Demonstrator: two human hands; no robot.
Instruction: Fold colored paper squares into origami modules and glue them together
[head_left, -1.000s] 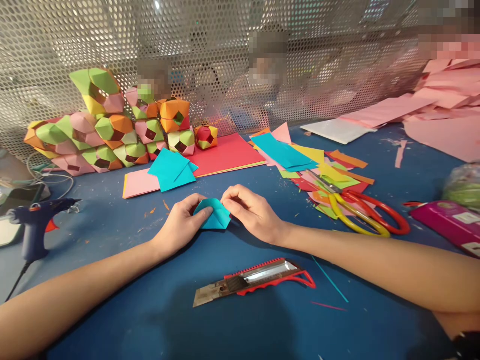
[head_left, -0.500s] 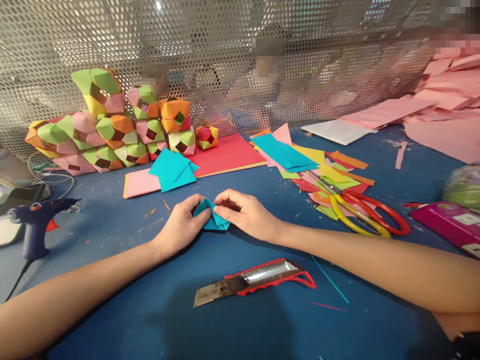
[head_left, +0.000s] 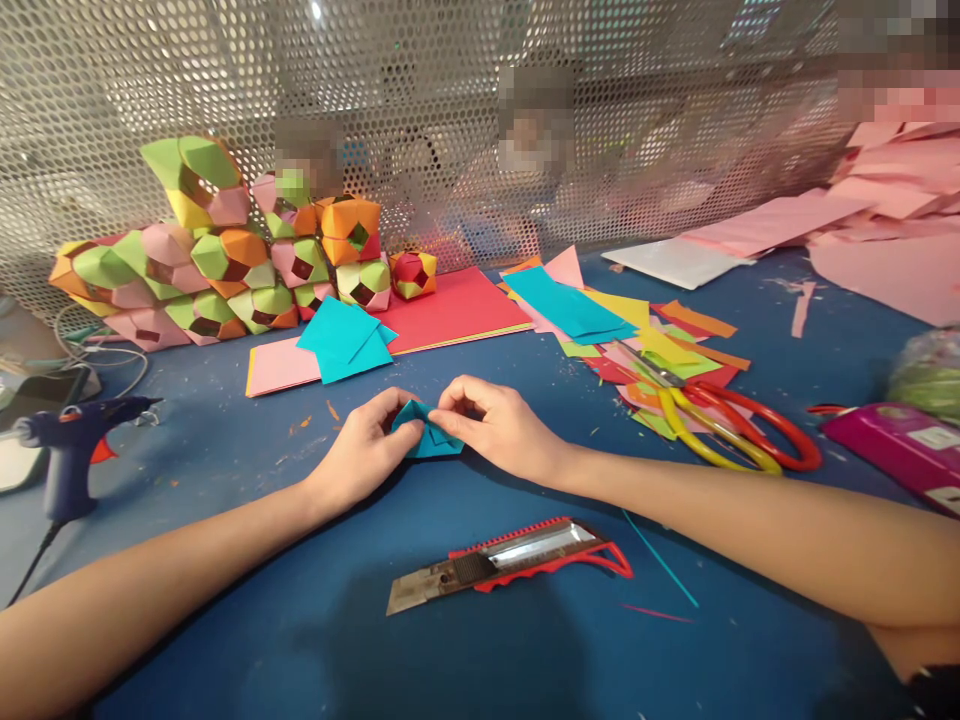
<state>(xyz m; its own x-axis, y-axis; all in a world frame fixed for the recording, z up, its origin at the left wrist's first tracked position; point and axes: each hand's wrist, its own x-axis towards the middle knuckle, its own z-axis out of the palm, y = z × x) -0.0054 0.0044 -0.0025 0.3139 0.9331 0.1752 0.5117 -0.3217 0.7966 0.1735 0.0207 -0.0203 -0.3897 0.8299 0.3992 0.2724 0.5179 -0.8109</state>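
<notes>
just ahead of the wearer in the head view, the two hands meet around one small piece of folded blue paper (head_left: 431,443), held low over the bench (head_left: 300,620). the left hand (head_left: 367,435) grips its left side, thumb across the front and fingers behind; the right hand (head_left: 496,425) pinches at its upper right, the other fingers curled in. neither is free.

compared with a second ago, the right fingertips have come inward from the paper's right corner, and where a broader face showed there is now a creased flap, partly hidden by the fingers. that suggests a fold is being worked on this side, with the left hand acting as the anchor; whether the crease is pressed flat cannot be told.

nearer the wearer than the hands lies a red utility knife (head_left: 510,560), blade out, touched by neither. just beyond the left hand are loose blue squares (head_left: 346,340), and farther past them a pile of folded paper balls (head_left: 232,265). scissors (head_left: 679,395) rest beyond the right forearm; a glue gun (head_left: 67,455) sits well left of the left hand.
</notes>
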